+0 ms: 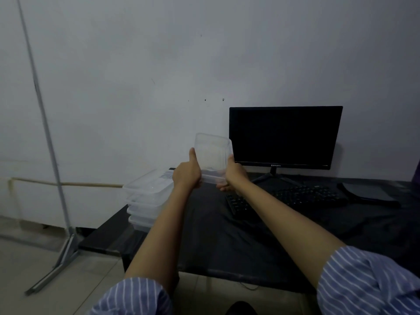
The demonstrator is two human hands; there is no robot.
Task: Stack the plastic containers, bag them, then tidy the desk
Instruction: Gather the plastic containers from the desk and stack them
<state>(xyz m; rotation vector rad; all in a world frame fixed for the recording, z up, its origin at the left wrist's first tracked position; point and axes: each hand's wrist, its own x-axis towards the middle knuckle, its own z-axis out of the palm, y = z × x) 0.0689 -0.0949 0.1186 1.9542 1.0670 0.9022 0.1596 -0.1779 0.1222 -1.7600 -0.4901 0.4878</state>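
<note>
While both hands' grip pinches it, left hand (186, 173) and right hand (231, 172) hold a clear, tilted container (213, 153).

We see our two forearms bare from the elbow down, with our left hand (186, 174) and right hand (234, 172) uncovered, no rings, watch or gloves showing. Our left sleeve (134, 296) and right sleeve (366, 283) are rolled into thick cuffs near the elbows. The shirt cloth is blue with thin white stripes.
</note>
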